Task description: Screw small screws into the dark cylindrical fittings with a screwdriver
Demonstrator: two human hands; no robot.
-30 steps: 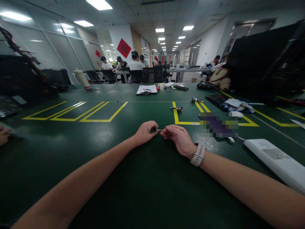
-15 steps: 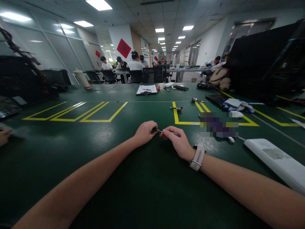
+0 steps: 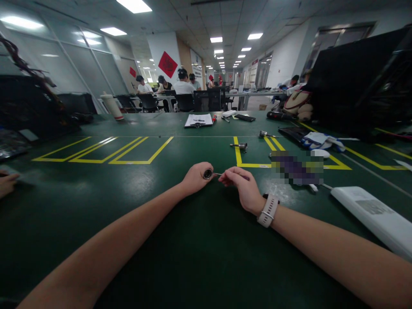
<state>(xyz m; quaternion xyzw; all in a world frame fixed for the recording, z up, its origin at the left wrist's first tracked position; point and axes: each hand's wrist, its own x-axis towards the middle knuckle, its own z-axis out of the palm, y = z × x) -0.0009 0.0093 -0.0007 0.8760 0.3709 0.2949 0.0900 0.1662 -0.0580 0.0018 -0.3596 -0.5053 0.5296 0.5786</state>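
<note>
My left hand point(image 3: 195, 177) rests on the green table point(image 3: 135, 206), fingers curled round a small round metal part point(image 3: 207, 174). My right hand point(image 3: 242, 188), with a pale watch on its wrist, pinches a thin tool point(image 3: 219, 174) whose metal tip points into that part. The two hands almost touch at the table's middle. How the tool ends inside the right fingers is hidden.
Two metal parts point(image 3: 239, 146) point(image 3: 264, 134) lie further back by yellow floor-tape lines. A long white box point(image 3: 373, 214) lies at right, gloves point(image 3: 322, 140) behind it, a clipboard point(image 3: 198, 120) far back. Another person's hand point(image 3: 6, 182) shows at the left edge. People sit at distant desks.
My right hand has turned slightly at the wrist and fingers while keeping the tool on the part. The left hand has stayed put.
</note>
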